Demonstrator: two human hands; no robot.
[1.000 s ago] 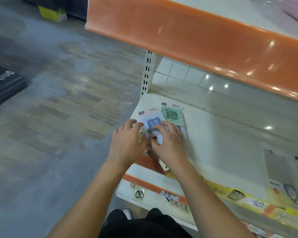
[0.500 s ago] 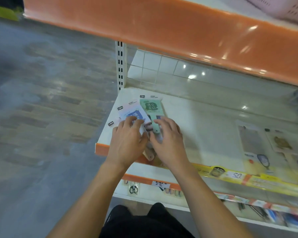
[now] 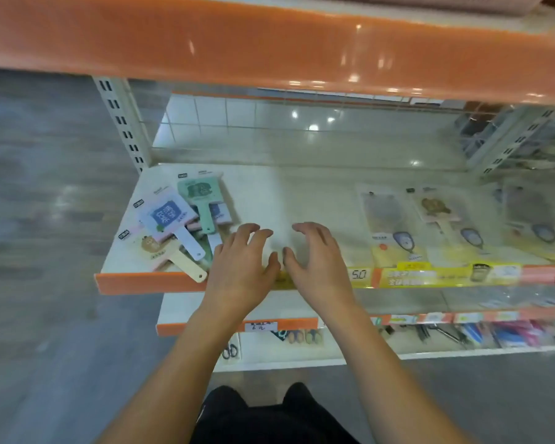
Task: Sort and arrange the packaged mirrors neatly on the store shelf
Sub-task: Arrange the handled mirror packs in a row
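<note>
A gray floor lies left of a cream shelf with an orange front edge. At the shelf's left end, three packaged mirrors are piled: a tan mirror, a blue mirror and a green mirror, handles pointing toward the front right. The left hand and right hand hover over the shelf's front, fingers loose, holding nothing. More packaged mirrors lie flat farther right, too blurry to count.

Above me runs the glossy orange lip of the upper shelf. A yellow price strip along the edge in front of me reads 5.0. On the lower shelf I see small scissors and blurred pink and blue packets. Grey floor lies to my left.
</note>
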